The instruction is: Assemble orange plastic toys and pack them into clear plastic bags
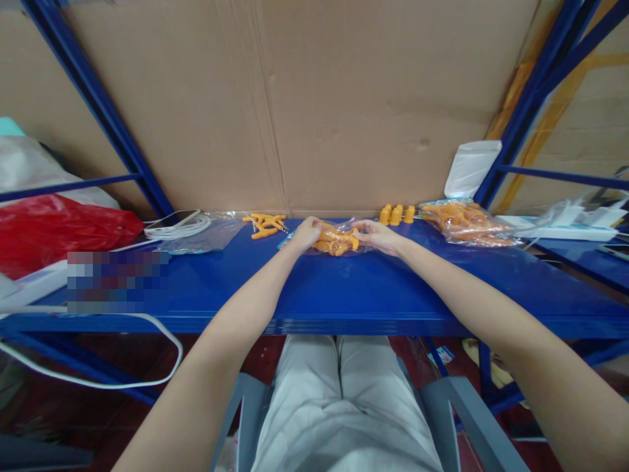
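A clear plastic bag (339, 244) with orange plastic pieces inside lies on the blue shelf between my hands. My left hand (308, 234) is closed on the bag's left side. At its right side my right hand (382, 237) pinches the plastic between thumb and fingers. Left of the bag, several loose orange pieces with small bead chains (265, 224) lie in a pile. Several small orange bell-shaped pieces (396, 214) stand just beyond my right hand.
A filled clear bag of orange parts (466, 223) lies at the right, near a white power strip (560, 228). Flat plastic packaging (206, 235), a coiled white cable (179, 228) and a red bag (63, 229) are at the left. Cardboard (304, 105) backs the shelf (344, 295).
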Tool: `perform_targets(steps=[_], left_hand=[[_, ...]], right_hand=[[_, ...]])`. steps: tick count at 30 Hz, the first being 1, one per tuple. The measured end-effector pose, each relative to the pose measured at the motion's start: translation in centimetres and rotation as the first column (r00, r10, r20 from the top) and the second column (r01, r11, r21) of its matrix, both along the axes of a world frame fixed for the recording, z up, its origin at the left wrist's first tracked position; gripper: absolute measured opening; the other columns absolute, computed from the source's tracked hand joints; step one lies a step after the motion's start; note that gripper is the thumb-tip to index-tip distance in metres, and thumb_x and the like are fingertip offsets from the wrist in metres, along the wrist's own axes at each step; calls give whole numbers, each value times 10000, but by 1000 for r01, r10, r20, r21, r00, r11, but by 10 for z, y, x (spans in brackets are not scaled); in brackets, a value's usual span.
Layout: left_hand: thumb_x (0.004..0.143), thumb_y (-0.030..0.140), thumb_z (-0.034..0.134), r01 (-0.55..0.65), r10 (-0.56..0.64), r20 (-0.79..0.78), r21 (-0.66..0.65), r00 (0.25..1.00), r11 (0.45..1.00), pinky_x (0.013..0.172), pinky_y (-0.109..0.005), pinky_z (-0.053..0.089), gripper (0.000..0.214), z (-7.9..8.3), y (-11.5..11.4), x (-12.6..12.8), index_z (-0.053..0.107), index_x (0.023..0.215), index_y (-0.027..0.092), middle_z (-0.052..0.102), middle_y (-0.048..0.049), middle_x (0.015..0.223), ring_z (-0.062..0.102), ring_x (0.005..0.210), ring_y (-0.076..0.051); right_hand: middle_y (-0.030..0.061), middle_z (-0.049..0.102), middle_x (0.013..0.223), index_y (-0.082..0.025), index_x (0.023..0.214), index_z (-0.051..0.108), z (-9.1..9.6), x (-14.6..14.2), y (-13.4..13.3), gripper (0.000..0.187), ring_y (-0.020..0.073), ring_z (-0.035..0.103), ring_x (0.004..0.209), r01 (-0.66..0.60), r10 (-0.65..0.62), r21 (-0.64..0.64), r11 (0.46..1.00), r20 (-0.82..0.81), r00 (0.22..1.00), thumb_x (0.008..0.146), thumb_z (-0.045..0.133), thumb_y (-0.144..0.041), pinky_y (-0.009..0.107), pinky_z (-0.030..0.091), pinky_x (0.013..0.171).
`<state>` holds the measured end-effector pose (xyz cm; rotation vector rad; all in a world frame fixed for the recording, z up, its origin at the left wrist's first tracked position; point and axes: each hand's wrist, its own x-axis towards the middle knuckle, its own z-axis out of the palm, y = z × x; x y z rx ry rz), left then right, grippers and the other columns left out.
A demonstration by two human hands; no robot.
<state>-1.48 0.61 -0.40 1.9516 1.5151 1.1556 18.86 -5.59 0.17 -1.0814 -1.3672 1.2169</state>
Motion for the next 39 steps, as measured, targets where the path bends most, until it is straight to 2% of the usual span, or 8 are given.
perform_targets(steps=[4,10,13,16,23,29,34,39], left_hand=[[869,184,446,-3,9,-118,51,993,999,948,-342,438,210,3,-6,2,641,947,168,686,-101,1097,607,1057,-236],[890,220,426,76,-38,-247,145,968,986,1001,-329,409,246,9,-9,1,664,906,159,687,-109,1077,596,1081,-231],[902,253,433,137,-69,-296,215,953,967,1060,-357,363,257,11,-12,1,670,947,163,665,-103,1166,563,1158,-224],[912,289,448,252,-154,-338,270,928,929,1092,-411,327,272,13,-19,2,662,1029,167,612,-105,1277,517,1231,-229],[901,353,501,504,-327,-481,304,814,808,1110,-408,313,347,22,-50,15,621,1189,201,535,-94,1376,440,1319,-233],[894,207,448,553,-314,-571,309,759,774,1120,-430,309,394,23,-63,23,581,1265,226,497,-82,1422,418,1340,-229],[889,130,415,567,-251,-637,356,729,743,1130,-505,283,427,23,-63,26,567,1271,246,447,-75,1470,397,1361,-227],[874,85,425,577,-135,-757,356,640,735,1149,-557,211,425,23,-68,28,554,1264,195,367,-108,1521,294,1421,-242]], right_hand=[[-24,609,701,-164,855,547,2,-2,-1,206,80,640,639,23,-23,-74,997,-2,1000,783,647,2,214,583,676],[-14,642,657,-163,886,539,7,-4,-3,177,84,625,562,9,-4,-127,992,39,999,813,644,-40,226,567,662],[-19,638,620,-162,888,545,8,-6,-3,149,74,587,498,44,-39,-143,989,34,999,829,640,-65,221,563,639],[-15,635,596,-161,862,548,8,-7,-3,130,66,551,458,74,-71,-146,987,22,997,831,660,-103,212,559,612],[-13,619,569,-159,796,554,8,-8,-4,117,55,533,443,81,-80,-124,989,15,997,843,657,-129,169,534,532],[-18,606,601,-195,779,533,8,-7,-6,137,75,530,470,54,-55,-137,989,-5,998,830,660,-187,315,580,687],[2,626,692,-197,811,555,8,-5,-1,84,89,545,525,49,-52,-110,993,-27,998,780,619,-152,275,537,626],[-3,613,672,-209,836,540,5,-5,2,130,118,572,575,108,-109,-96,990,-8,994,781,595,-104,281,506,624]])
